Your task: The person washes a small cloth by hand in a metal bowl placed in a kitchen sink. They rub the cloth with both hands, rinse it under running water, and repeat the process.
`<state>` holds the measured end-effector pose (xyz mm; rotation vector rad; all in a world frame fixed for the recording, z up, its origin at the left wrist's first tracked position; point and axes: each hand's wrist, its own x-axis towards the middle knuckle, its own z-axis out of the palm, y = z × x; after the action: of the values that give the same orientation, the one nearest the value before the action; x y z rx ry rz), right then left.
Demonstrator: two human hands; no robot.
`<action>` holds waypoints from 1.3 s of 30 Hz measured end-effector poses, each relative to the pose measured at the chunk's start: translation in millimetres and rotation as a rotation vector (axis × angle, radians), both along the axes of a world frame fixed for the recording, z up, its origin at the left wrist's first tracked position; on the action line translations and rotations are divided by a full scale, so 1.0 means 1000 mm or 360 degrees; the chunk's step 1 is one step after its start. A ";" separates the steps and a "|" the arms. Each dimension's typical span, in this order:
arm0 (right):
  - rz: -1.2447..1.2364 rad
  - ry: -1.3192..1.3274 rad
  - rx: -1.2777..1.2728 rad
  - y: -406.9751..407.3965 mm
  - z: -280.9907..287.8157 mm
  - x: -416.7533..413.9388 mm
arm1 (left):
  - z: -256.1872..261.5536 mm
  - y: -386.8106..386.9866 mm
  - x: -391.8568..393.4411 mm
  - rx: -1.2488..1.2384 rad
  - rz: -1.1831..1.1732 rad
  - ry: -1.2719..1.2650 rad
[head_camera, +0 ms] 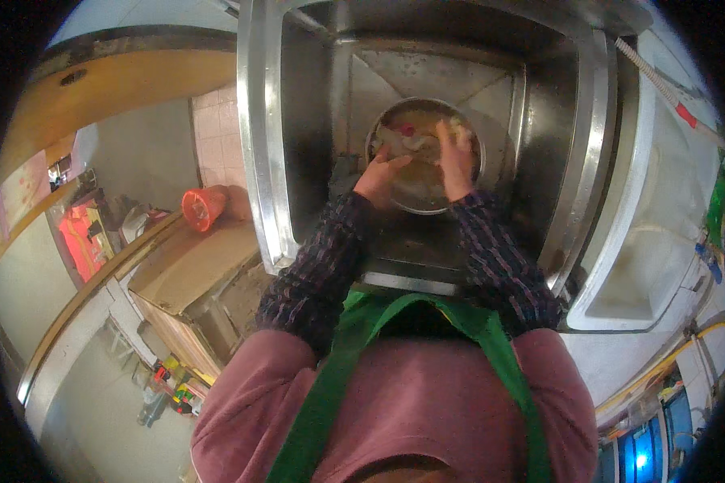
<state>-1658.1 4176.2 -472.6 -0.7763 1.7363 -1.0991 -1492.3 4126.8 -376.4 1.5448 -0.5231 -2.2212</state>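
A round metal basin (482,163) stands on the floor of a deep stainless-steel sink (386,69). Cloudy water (423,172) fills part of it, with pale pieces (420,143) and a small pink-red piece (407,129) inside; what they are is too blurred to tell. My left hand (383,176) reaches in at the left side, thumb and forefinger apart, its other fingers hidden. On the right, my right hand (457,160) has its fingers spread beside a pale greenish piece (456,125). Whether the fingers grip that piece is unclear.
The sink's raised metal rim (266,133) surrounds my forearms. To the right is a white basin (634,265), with a ribbed hose (652,75) above it. A red plastic basket (204,208) sits on a brown cabinet top (184,265) at the left.
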 end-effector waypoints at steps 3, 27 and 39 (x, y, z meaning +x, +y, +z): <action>0.1029 0.1382 -0.0138 0.004 -0.025 0.024 | -0.024 0.006 0.009 -0.0196 -0.0258 -0.0135; 0.0349 0.0976 0.0054 -0.014 -0.002 0.010 | 0.010 0.009 0.011 -0.0240 -0.0025 -0.0145; 0.0496 0.0104 0.0093 -0.006 0.075 0.025 | -0.035 -0.003 0.007 0.0224 0.0168 0.0611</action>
<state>-1633.3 4170.1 -397.3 -1.0163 1.6260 -0.8163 -1485.3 4123.5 -411.6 1.1315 -0.1696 -2.4302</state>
